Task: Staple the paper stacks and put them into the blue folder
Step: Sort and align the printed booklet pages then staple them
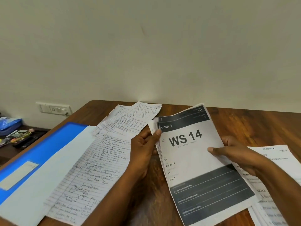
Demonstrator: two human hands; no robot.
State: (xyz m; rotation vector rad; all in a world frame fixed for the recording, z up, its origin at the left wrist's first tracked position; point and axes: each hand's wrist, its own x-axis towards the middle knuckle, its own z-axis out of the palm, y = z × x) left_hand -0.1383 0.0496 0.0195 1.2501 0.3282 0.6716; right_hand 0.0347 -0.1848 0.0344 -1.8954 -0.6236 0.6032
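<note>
I hold a paper stack [192, 157] whose top sheet reads "WS 14" above the wooden table [254, 124]. My left hand [143, 147] grips its left edge, thumb on the top sheet. At the stack's right edge my right hand [234, 152] grips it too, with the thumb pressed on the front. The blue folder [48, 152] lies open at the left, and a handwritten lined stack [91, 173] rests on its pale inner side. No stapler is in view.
More handwritten sheets [130, 118] are fanned out at the table's far edge. Printed pages [276, 176] lie at the right under my right arm. A low side surface at the left holds pens and clutter [17, 136]; a wall socket [55, 109] sits above it.
</note>
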